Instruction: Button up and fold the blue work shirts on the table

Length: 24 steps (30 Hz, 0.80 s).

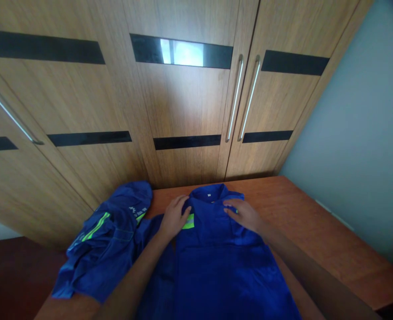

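Note:
A blue work shirt [216,266] lies front up before me, its collar [209,193] toward the wardrobe and a small white label inside the neck. My left hand [175,217] rests at its left shoulder, thumb and fingers apart, beside a yellow-green reflective patch [188,221]. On the opposite shoulder lies my right hand [244,214], fingers stretched out and slightly spread over the fabric. Both hands are open and touch the cloth. The shirt's lower part runs out of view at the bottom.
To the left lies a crumpled pile of blue work clothing [116,240] with yellow-green strips and white lettering. The reddish-brown wooden surface [303,235] under everything meets a wooden wardrobe [186,102] with metal handles behind. A pale blue-grey wall [356,133] stands on the right.

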Available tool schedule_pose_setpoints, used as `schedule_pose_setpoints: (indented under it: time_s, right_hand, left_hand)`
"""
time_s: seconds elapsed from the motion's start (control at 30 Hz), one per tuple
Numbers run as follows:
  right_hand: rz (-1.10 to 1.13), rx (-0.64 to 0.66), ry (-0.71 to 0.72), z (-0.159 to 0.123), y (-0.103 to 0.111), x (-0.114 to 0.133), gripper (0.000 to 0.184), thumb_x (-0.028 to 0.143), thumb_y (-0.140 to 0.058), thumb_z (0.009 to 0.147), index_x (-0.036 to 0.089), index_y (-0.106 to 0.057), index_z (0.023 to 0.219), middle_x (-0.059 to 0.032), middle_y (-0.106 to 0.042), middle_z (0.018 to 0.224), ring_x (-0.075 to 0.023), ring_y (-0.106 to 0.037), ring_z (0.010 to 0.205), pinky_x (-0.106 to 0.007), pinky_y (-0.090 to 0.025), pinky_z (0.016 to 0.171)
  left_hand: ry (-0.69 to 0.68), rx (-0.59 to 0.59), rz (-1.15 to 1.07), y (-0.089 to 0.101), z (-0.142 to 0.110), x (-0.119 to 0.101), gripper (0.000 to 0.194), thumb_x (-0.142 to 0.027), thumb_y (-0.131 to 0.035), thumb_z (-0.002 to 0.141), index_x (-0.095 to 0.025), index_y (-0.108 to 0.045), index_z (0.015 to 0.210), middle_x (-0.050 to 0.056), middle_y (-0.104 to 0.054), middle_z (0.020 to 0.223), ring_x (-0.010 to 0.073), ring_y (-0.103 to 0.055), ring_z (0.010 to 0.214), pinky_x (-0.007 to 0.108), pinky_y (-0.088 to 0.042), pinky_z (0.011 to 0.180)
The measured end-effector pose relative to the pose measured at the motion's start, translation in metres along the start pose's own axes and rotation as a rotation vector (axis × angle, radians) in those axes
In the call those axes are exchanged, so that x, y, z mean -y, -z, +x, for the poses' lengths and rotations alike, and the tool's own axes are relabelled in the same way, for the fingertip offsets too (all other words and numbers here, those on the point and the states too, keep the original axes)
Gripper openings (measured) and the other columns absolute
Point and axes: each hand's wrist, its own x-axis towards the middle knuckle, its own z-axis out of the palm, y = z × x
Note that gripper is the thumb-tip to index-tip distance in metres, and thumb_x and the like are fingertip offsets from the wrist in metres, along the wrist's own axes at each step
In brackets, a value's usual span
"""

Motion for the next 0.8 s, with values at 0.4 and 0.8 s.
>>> schedule_pose_setpoints:
  time_s: [0.4, 0.8]
  right_hand:
    - [-0.134, 0.312, 0.335, 0.186, -0.071, 0.011, 0.028, 0.010, -0.058, 0.079, 0.025, -0.074, 0.096, -0.0011, -0.074, 0.100, -0.0179, -0.065, 0.097, -0.027, -0.046, 0.085]
    - [-0.141, 0.069, 0.025, 0.155, -0.070, 0.006, 0.024, 0.030, -0.046, 0.094, 0.019, -0.063, 0.106, -0.0077, -0.068, 0.105, -0.0179, -0.061, 0.098, -0.027, -0.044, 0.081]
  left_hand:
    - [0.158, 0.045, 0.247, -0.048, -0.026, 0.004, 0.063, -0.043, -0.038, 0.093, -0.006, -0.028, 0.144, 0.023, -0.032, 0.150, 0.0317, -0.030, 0.139, 0.049, -0.032, 0.110]
    - [0.228, 0.074, 0.485, -0.038, -0.028, -0.006, 0.049, -0.032, -0.043, 0.089, -0.007, -0.050, 0.131, 0.022, -0.043, 0.143, 0.0334, -0.040, 0.132, 0.049, -0.031, 0.108]
